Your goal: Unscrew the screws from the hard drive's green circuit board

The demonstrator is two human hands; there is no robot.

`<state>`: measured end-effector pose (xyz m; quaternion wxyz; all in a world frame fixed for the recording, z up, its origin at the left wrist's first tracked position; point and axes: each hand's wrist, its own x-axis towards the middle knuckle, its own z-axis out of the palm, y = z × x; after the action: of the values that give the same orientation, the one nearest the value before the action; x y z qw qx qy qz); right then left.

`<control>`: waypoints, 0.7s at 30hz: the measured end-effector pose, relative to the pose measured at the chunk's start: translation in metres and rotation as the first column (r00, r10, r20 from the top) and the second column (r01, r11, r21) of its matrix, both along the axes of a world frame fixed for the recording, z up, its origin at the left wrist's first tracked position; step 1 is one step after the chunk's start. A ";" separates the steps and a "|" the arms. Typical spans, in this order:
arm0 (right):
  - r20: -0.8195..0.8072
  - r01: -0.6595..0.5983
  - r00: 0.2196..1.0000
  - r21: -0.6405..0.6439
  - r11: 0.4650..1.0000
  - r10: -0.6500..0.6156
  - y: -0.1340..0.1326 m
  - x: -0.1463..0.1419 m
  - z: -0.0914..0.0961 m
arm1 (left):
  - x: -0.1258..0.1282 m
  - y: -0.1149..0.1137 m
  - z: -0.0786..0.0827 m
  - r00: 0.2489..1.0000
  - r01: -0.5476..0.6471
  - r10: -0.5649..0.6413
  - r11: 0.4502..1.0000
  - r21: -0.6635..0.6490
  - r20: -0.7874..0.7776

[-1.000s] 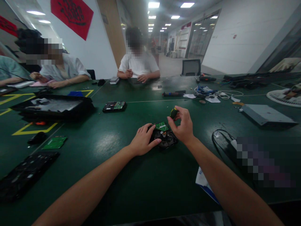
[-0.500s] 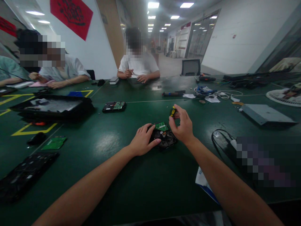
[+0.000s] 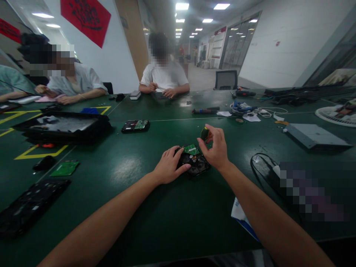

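Black device point(image 3: 198, 167), partly under spread left hand point(image 3: 168, 166), beside right hand point(image 3: 216, 147) gripping screwdriver handle point(image 3: 204, 133)

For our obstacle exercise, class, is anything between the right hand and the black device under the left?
Nothing visible: the left hand covers the left edge of the black device, apart from the right hand.

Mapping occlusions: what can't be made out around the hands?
All in the head view:
- Tool: lower end, hidden behind the right hand.
- Device: left side, covered by the left hand.
- Packet: one side, behind the right forearm.
- Black panel: far-left end, cut by the picture's edge.
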<state>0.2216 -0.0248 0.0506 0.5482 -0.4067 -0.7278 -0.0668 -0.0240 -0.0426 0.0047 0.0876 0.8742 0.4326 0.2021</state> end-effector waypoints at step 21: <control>0.031 -0.064 0.997 -0.106 0.992 0.067 0.002 0.003 -0.004 | 0.000 -0.001 0.001 1.000 0.003 -0.003 1.000 0.006 0.008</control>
<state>0.2244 -0.0232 0.0461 0.5152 -0.4097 -0.7526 -0.0174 -0.0240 -0.0435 0.0053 0.0871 0.8744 0.4301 0.2070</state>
